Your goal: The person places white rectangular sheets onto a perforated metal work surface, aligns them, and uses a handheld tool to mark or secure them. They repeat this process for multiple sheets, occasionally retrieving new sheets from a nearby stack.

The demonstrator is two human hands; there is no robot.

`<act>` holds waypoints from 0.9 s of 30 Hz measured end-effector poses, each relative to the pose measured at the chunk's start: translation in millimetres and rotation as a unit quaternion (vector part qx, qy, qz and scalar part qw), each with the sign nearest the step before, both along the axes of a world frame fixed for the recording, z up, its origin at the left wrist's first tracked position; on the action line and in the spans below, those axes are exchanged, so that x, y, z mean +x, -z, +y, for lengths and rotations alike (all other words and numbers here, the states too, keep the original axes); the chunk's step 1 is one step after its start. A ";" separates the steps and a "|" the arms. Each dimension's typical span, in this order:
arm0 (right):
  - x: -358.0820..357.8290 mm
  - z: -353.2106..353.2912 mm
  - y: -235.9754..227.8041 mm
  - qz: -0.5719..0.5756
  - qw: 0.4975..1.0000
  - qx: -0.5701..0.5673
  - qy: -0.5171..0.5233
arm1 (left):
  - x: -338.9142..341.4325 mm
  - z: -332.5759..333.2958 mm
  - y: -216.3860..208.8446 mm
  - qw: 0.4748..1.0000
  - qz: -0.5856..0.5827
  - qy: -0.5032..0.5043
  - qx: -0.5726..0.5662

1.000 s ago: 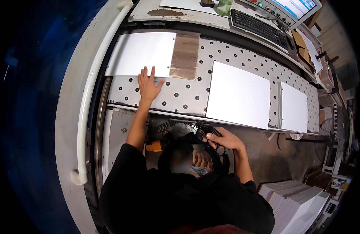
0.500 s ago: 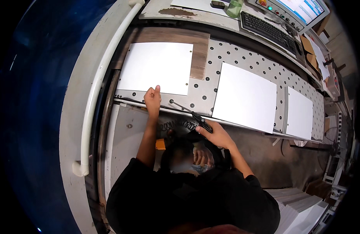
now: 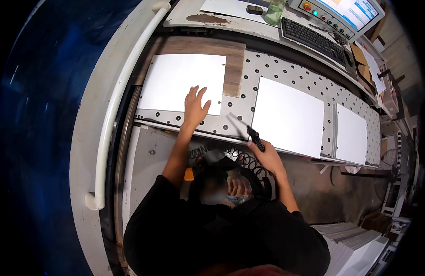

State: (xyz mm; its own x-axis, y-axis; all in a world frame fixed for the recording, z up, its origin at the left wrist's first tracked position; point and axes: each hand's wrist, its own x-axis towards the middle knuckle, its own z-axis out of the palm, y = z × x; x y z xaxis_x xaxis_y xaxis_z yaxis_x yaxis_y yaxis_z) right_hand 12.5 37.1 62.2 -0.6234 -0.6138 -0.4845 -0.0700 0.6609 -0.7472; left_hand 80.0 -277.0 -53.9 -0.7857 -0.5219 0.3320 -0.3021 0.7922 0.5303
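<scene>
Left hand now onto white sheet.

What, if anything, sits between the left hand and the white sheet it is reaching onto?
Nothing visible. The left hand already lies flat on the lower right part of the white sheet on the perforated table. The right hand, apart, holds a black tool near the table's front edge.

Air gun nozzle blurred; handle hidden in right hand.
</scene>
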 end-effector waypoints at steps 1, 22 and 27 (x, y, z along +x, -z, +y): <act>-2.5 3.2 -3.1 -0.051 0.998 0.009 -0.026 | -4.3 1.5 10.9 0.999 -0.021 -0.010 -0.049; 0.6 -75.2 36.5 0.180 0.977 -0.117 0.016 | 35.4 86.7 -24.2 0.812 0.060 0.198 0.546; 16.7 -97.5 50.2 0.224 0.939 -0.187 -0.182 | 38.1 119.9 -6.7 0.839 0.220 0.077 0.491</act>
